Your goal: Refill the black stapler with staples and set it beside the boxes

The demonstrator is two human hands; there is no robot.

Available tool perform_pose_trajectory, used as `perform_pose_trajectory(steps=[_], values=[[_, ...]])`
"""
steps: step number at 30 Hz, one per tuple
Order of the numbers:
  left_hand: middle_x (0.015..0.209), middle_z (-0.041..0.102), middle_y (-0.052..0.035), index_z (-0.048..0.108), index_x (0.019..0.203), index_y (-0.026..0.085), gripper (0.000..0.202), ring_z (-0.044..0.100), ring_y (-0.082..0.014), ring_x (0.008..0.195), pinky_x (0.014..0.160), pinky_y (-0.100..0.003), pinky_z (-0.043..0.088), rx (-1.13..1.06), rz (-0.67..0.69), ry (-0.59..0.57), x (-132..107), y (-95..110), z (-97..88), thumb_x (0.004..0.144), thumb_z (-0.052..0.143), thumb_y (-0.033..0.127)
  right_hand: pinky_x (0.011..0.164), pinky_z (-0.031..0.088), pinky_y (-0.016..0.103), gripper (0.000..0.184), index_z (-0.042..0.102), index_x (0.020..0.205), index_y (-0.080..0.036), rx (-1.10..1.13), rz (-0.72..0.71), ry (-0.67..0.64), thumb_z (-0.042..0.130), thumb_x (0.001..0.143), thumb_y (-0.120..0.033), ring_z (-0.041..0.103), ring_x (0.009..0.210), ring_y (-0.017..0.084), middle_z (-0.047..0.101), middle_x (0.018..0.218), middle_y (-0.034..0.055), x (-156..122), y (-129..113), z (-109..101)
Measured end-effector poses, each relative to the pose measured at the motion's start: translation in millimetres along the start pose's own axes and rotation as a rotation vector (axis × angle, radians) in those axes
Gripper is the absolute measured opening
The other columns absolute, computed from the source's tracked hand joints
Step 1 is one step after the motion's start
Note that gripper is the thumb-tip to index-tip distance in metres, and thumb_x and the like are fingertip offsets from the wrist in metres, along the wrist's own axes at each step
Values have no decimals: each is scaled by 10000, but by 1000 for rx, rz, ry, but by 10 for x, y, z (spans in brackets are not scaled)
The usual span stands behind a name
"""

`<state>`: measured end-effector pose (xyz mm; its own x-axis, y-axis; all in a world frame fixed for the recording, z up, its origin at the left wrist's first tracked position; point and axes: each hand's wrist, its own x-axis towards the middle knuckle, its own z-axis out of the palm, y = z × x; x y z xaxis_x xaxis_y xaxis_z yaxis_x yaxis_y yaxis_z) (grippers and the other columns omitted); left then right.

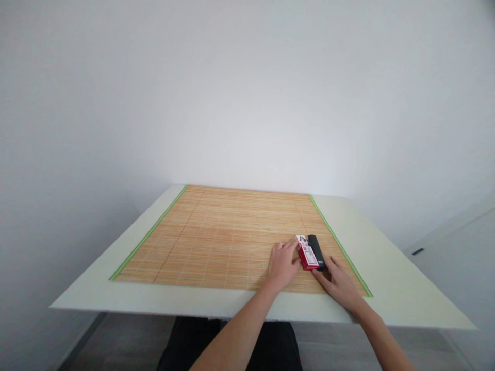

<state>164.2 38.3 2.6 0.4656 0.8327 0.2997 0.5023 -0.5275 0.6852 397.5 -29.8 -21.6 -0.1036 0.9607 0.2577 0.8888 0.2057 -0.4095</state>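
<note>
A red and white card box (307, 253) lies on the bamboo mat (216, 237) near its right edge. A slim black object (316, 250) lies right against the box's right side. My left hand (283, 264) rests on the mat with its fingertips touching the box's left side. My right hand (337, 282) lies flat on the mat, its fingertips at the near end of the box and the black object. Neither hand has lifted anything.
The mat with green side strips covers most of a pale table (390, 268). A white wall stands behind the table. A white cabinet with a dark handle (417, 251) is at the right.
</note>
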Motion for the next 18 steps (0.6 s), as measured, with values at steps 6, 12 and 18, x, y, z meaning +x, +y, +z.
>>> perform_pose_trajectory(steps=[6,12,18], values=[[1528,546,-26,414,1558,334,701,486,-293,1339,1140,-453,369,-49,6,10,4,-12,-7,889,606,259,1236,308,569,670,439,1538,-245,21,20,18,502,950,-560,521,1387,339,556,1522,99,0,-21,-1],[1517,556,-44,464,1527,296,672,512,-276,1340,1151,-450,395,-24,37,23,-8,44,-36,873,602,218,1135,447,503,762,451,1541,-225,69,66,49,551,896,-617,587,1306,343,613,1445,139,-1,-32,-4],[1513,552,-67,508,1493,241,579,501,-231,1376,1181,-389,392,38,6,60,-259,-211,-456,918,576,253,1193,363,524,664,440,1539,-248,210,93,267,491,958,-566,476,1429,325,505,1558,121,-139,-210,-185]])
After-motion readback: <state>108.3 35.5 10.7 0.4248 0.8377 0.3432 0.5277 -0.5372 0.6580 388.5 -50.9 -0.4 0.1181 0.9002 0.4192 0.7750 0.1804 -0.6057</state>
